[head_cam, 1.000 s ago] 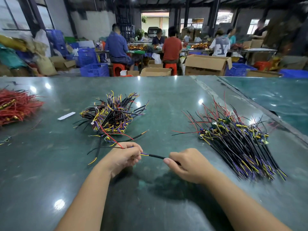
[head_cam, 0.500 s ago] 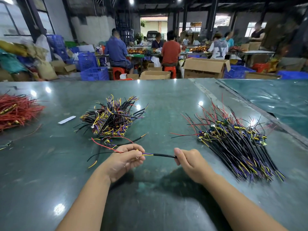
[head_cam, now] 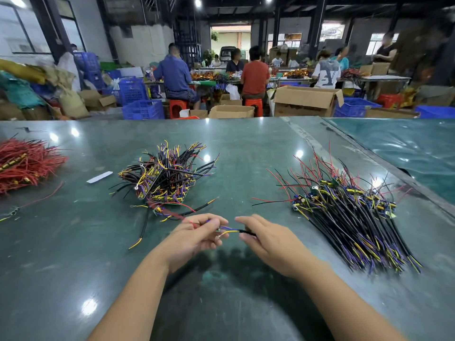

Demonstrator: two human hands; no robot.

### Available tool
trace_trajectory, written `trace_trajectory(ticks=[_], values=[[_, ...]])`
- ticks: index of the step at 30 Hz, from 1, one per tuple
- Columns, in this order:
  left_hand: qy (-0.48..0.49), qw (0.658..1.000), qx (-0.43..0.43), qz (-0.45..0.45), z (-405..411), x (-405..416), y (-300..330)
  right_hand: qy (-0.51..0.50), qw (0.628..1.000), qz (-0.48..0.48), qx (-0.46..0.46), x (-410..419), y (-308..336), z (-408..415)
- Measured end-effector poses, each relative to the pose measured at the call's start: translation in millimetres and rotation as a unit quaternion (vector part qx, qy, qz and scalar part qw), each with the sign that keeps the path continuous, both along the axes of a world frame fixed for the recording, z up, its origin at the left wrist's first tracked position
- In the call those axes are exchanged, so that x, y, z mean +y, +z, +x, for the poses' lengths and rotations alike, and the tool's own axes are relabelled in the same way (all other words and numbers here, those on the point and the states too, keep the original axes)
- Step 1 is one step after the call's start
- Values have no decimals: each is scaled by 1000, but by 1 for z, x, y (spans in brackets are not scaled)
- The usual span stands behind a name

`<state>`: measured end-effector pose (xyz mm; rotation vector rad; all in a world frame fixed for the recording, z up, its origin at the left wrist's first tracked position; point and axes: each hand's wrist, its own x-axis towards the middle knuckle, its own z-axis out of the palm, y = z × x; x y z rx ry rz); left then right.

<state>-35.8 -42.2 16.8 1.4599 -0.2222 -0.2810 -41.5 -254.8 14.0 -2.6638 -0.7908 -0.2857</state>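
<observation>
**Hands draw together along one wire harness**

The green worktop spreads out all round the hands. Beyond and outward of the right hand lies the biggest heap, a combed pile of black-sleeved harnesses lying roughly parallel. Just beyond the left hand sits a tangled pile of the same harnesses. Well off to the left hand's outer side is a heap of red wires. None of the three heaps has moved since half a second ago.

The left hand pinches the end of a single wire harness where its purple and yellow leads meet, with a red lead trailing back toward the tangled pile. The right hand has slid closer. Its thumb and loosely bent fingers hold the black sleeve, which vanishes under the palm. Earlier a long stretch of sleeve showed between the hands; now only the coloured leads and a short stub show.

A white strip lies beyond and outward of the left hand, between the tangled pile and the red wires.
</observation>
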Motion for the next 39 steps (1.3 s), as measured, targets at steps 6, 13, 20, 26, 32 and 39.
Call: trace_trajectory(ticks=[6, 13, 20, 26, 32, 39], values=[[21, 995, 92, -13, 8, 8, 8, -3, 999, 29, 17, -1, -1, 2], [78, 993, 70, -54, 16, 25, 6, 2, 996, 82, 47, -8, -1, 4], [99, 990, 47, -92, 18, 30, 3, -2, 992, 114, 57, -15, -3, 7], [68, 991, 48, -106, 18, 28, 5, -23, 979, 192, -60, -10, 1, 5], [45, 994, 47, -85, 17, 27, 2, -238, 897, 301, -218, -59, 22, 19], [116, 990, 34, -78, 19, 28, 2, -540, 814, 186, -105, -142, 16, 28]])
